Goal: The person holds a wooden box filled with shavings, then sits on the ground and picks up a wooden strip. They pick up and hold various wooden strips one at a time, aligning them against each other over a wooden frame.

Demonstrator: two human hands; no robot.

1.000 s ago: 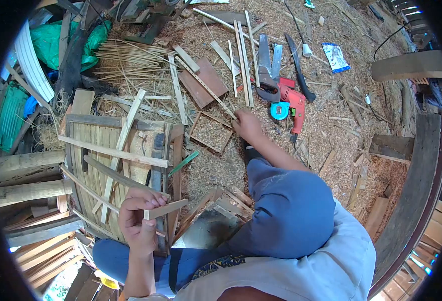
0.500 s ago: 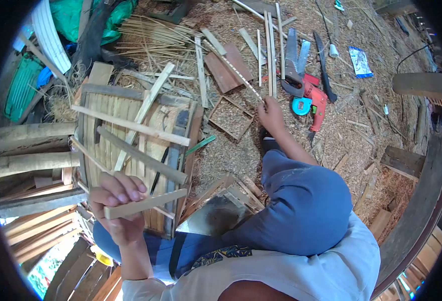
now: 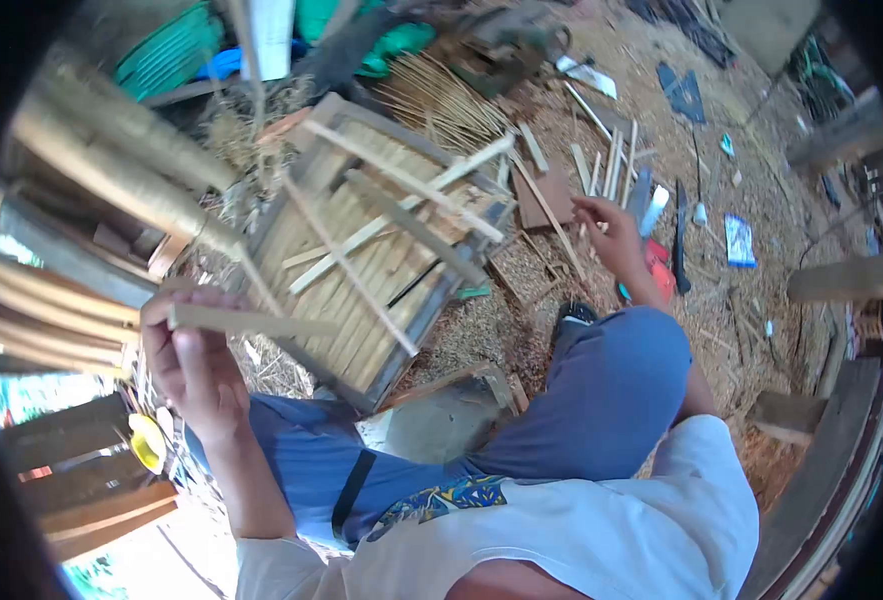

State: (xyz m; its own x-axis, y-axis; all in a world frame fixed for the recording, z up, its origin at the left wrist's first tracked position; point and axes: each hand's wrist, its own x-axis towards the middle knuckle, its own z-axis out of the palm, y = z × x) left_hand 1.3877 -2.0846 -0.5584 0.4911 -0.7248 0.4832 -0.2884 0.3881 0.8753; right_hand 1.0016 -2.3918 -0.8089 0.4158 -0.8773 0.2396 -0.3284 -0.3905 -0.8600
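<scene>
My left hand is raised at the left, its fingers and thumb closed around a short flat wooden strip. The strip points right, above the slatted wooden panel. My right hand hovers past my knee with fingers stretched out and slightly apart, holding nothing I can see. Just left of it a thin wooden stick lies slanting across a reddish-brown board. Below that, a small wooden frame rests on the shavings. Motion blurs both hands somewhat.
Loose wooden strips lie crossed on the panel. Right of my right hand are a red power tool, a handsaw and a long dark blade. A bundle of thin sticks lies at the back. Timber beams stand left.
The view has turned left, shifting the scene rightward. My right hand has let go of the thin marked stick. My left hand still holds the strip and has turned, showing the thumb.
</scene>
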